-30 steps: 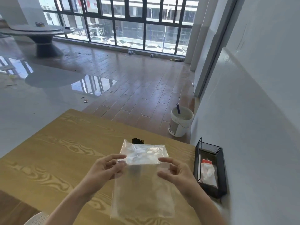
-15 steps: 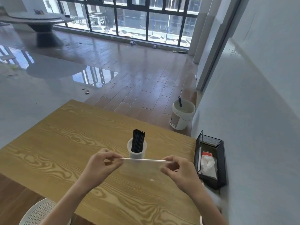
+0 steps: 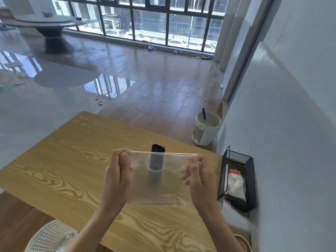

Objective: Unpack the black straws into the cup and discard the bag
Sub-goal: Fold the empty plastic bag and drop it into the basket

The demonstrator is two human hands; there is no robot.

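An empty clear plastic bag (image 3: 161, 186) hangs stretched between my two hands above the wooden table (image 3: 60, 170). My left hand (image 3: 118, 177) pinches its top left corner and my right hand (image 3: 197, 179) pinches its top right corner. Behind the bag, seen partly through it, a clear cup (image 3: 155, 171) stands upright on the table with a bundle of black straws (image 3: 157, 148) sticking out of its top.
A black wire-mesh box (image 3: 238, 180) with tissues sits at the table's right edge against the grey wall. A white perforated basket (image 3: 49, 237) stands below the table's near left edge. A white bucket (image 3: 206, 128) is on the floor beyond the table.
The bag went from upright in front of me to edge-on, then hanging flat between my hands. The cup with straws came into view and the camera moved closer.
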